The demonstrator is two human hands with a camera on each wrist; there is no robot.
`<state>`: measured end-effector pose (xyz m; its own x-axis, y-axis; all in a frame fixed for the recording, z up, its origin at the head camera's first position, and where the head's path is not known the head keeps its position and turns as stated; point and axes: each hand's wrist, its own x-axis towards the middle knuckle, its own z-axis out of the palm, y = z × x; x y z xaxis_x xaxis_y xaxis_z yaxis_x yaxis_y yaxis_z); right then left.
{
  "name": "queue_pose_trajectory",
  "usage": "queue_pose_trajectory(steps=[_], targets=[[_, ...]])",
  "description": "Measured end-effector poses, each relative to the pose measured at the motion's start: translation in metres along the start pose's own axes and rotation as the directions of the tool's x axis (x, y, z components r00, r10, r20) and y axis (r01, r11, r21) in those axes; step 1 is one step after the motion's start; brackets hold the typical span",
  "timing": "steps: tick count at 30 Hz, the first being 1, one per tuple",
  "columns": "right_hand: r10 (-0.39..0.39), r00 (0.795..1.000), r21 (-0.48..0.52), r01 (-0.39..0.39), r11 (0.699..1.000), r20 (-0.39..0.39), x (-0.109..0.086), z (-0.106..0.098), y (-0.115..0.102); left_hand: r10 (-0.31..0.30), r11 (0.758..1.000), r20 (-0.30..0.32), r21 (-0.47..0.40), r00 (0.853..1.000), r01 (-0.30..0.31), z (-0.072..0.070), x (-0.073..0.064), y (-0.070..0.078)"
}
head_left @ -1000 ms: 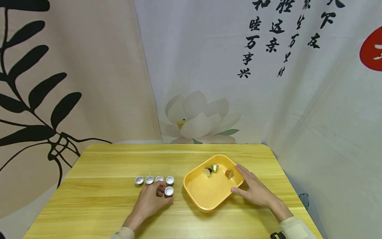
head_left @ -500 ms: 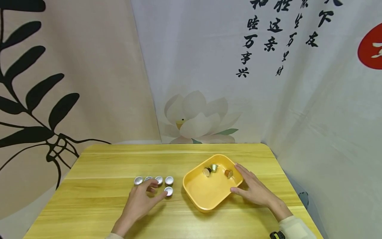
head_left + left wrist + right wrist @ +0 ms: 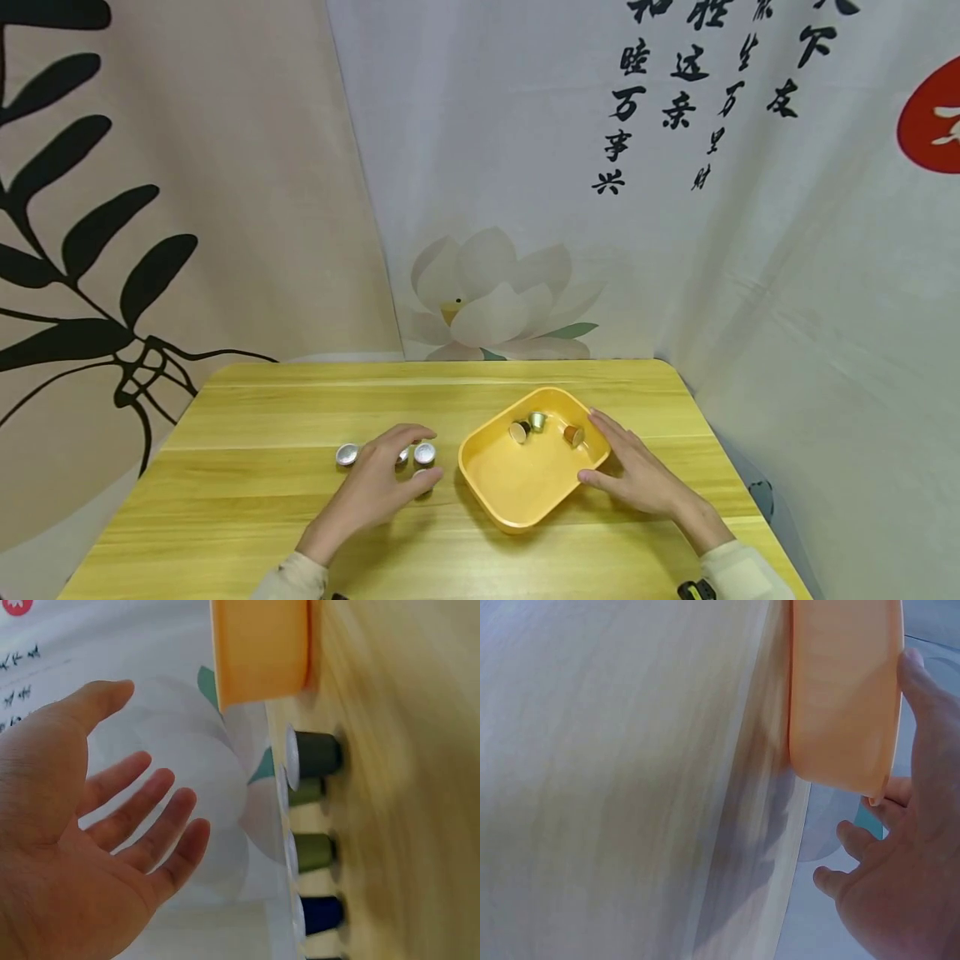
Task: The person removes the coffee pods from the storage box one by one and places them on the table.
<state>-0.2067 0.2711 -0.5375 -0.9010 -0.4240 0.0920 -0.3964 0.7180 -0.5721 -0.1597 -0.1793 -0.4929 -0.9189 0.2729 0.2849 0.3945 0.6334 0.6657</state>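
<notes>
My left hand [image 3: 382,479] hovers over a small group of coffee capsules, thumb and fingers spread with nothing between them. The capsules stand lid down or up in a row with silver lids showing: one [image 3: 347,455] at the left end, another [image 3: 424,453] at the right, others partly hidden by the hand. In the left wrist view, a dark green capsule [image 3: 319,755], an olive one [image 3: 313,851] and a blue one [image 3: 321,913] stand below the hand. My right hand [image 3: 637,475] rests its fingers and thumb on the right rim of a yellow plastic tray [image 3: 517,492].
Inside the tray lie a black capsule with a tan lid [image 3: 519,432], a green capsule [image 3: 537,422] and an orange one [image 3: 573,436]. The wooden table [image 3: 262,500] ends at a printed curtain [image 3: 510,167] behind.
My left hand first drew left from the front capsule, fingers loosening, then came back right and spread over the group. The right hand stays at the tray.
</notes>
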Motion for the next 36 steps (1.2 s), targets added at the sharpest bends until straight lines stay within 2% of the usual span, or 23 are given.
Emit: queue_pose_trajectory(steps=[4, 10, 15, 23, 29, 36], targets=[[0.003, 1.000, -0.001, -0.003, 1.000, -0.001, 0.000, 0.000, 0.001, 0.067, 0.998, 0.047, 0.011, 0.997, -0.067, 0.005, 0.014, 0.010], [0.001, 1.000, -0.006, -0.001, 1.000, -0.001, -0.001, -0.001, 0.001, 0.146, 0.989, 0.103, 0.023, 0.984, -0.149, 0.016, 0.036, 0.021], [-0.006, 1.000, -0.007, 0.006, 1.000, -0.001, 0.000, -0.001, 0.002, 0.206, 0.976, 0.166, 0.033, 0.964, -0.214, 0.023, 0.057, 0.029], [0.000, 1.000, -0.013, 0.000, 1.000, 0.000, 0.001, -0.001, 0.003, 0.268, 0.957, 0.258, 0.040, 0.928, -0.287, 0.039, 0.093, 0.038], [0.002, 1.000, -0.007, -0.002, 1.000, 0.001, 0.000, -0.001, 0.001, 0.268, 0.951, 0.315, 0.062, 0.911, -0.302, 0.052, 0.116, 0.039], [0.012, 1.000, 0.008, -0.012, 1.000, 0.005, 0.001, 0.000, 0.000, 0.217, 0.965, 0.398, 0.048, 0.891, -0.256, 0.064, 0.134, 0.037]])
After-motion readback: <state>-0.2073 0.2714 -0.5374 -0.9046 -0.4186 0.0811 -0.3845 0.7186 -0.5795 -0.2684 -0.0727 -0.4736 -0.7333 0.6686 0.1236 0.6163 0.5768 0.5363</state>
